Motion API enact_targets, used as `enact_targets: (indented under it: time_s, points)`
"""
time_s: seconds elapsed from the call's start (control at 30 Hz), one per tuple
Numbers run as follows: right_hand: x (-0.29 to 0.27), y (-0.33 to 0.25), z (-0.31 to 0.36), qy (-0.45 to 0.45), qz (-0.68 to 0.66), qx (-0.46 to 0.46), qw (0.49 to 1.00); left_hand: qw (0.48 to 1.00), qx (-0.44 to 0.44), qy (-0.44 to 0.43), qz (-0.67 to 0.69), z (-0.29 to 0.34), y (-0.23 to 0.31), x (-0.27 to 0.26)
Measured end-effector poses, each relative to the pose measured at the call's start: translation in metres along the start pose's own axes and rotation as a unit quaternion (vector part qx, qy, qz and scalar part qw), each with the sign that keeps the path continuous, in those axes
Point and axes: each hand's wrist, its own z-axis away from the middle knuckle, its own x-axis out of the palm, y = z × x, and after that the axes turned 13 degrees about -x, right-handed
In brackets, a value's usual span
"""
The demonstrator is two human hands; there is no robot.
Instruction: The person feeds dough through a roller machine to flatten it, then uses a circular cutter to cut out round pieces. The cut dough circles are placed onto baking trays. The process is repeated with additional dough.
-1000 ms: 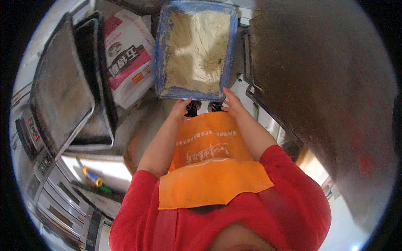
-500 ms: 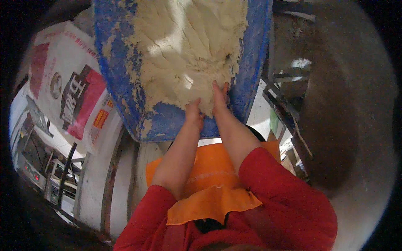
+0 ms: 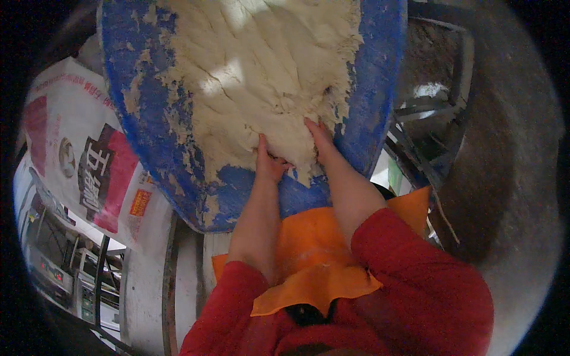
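At the near end of a blue plastic tub (image 3: 380,71), the left hand (image 3: 272,165) and right hand (image 3: 319,139) work into the edge of a broad mass of pale dough (image 3: 267,89), which lies inside the tub and runs out of view at the top. A small tongue of dough shows between the hands. Fingers are partly buried, so I cannot tell whether either grip is clenched on dough or merely pushed under it.

This looks like the step of getting hold of the near edge; as I judge it, lifting or folding from here calls for fingers well beneath the dough and both hands pulling evenly, since it clings to the tub.

Bare blue plastic below the hands and along the right wall leaves some room to draw back or sideways. Both forearms cross the near rim, with the orange apron (image 3: 309,237) close behind it. A printed white sack (image 3: 83,148) crowds the left wall; a dark metal frame (image 3: 415,113) stands just beyond the right.
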Motion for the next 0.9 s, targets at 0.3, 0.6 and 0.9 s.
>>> enact_targets:
  time_s: [0.3,0.6,0.9]
  points:
    - [-0.001,0.027,-0.016,-0.162,-0.117,0.16,0.967,0.993,0.051,-0.092,0.048,0.004,0.014,-0.002]
    - [0.024,-0.008,0.025,-0.264,-0.155,0.225,0.925,0.983,0.119,-0.121,0.065,0.085,0.015,0.019]
    - [0.003,-0.044,0.126,-0.311,-0.076,0.223,0.921,0.987,0.105,-0.119,0.02,0.207,-0.059,0.014]
